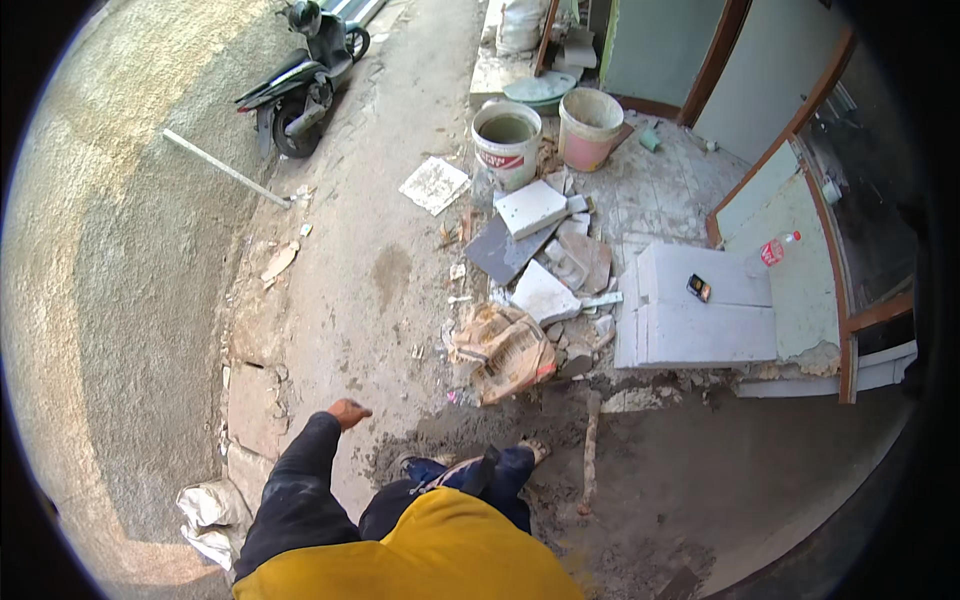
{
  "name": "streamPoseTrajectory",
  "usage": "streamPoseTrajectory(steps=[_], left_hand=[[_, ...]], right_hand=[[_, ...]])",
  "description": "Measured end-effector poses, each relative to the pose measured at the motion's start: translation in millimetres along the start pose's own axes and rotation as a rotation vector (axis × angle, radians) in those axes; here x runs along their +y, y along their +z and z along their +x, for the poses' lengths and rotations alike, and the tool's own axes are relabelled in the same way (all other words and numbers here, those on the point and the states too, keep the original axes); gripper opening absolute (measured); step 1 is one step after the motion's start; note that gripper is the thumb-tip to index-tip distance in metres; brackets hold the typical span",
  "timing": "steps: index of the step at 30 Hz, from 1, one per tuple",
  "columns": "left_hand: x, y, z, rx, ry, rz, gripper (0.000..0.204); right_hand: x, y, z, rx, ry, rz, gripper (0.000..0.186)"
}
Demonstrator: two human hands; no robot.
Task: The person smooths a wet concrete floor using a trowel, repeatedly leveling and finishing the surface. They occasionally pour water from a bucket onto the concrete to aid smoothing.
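Evidently, the left hand [348,412] hangs over the bare concrete lane [325,320], one finger reaching toward three o'clock; no object shows in it, though it is too small to tell whether the other fingers are curled together or apart; the right hand is out of sight, so its grip cannot be told.

Reading the clock from the left hand, the crumpled brown paper sack [505,350] lies at two o'clock, against the near edge of the rubble [545,293]; it looks light and limp, though what it holds is hidden; creased paper would likely tear under a pinch, so a full fist round a gathered fold, or a palm beneath, seems safer.

Just past three o'clock, well apart from the hand, lies a mud-smeared wooden shaft [591,440]; it should be stiff, gritty and slick where wet, best taken about its middle; the grey mortar-like mud [450,432] at four o'clock looks dense, soft and slippery; at one o'clock the white plastic bucket [507,165], with murky liquid inside, is probably heavy and apt to slop, so opposite sides of the rim would suit a level hold.
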State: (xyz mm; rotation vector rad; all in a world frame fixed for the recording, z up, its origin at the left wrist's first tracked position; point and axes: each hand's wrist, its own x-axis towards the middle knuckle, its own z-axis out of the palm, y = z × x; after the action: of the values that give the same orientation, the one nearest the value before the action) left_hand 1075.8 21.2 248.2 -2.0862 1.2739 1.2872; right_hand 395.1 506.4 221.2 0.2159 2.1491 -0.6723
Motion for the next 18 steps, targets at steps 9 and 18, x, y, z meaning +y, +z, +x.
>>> streamPoseTrajectory(steps=[9,18], left_hand=[[-96,-109,62,-0.32,0.012,0.359,0.061],[122,-268,108,-0.099,0.554,0.145,0.061]], right_hand=[[30,84,-44,0.166,-0.105,0.332,0.04],[260,521,-373,0.19,0.623,1.068,0.021]])
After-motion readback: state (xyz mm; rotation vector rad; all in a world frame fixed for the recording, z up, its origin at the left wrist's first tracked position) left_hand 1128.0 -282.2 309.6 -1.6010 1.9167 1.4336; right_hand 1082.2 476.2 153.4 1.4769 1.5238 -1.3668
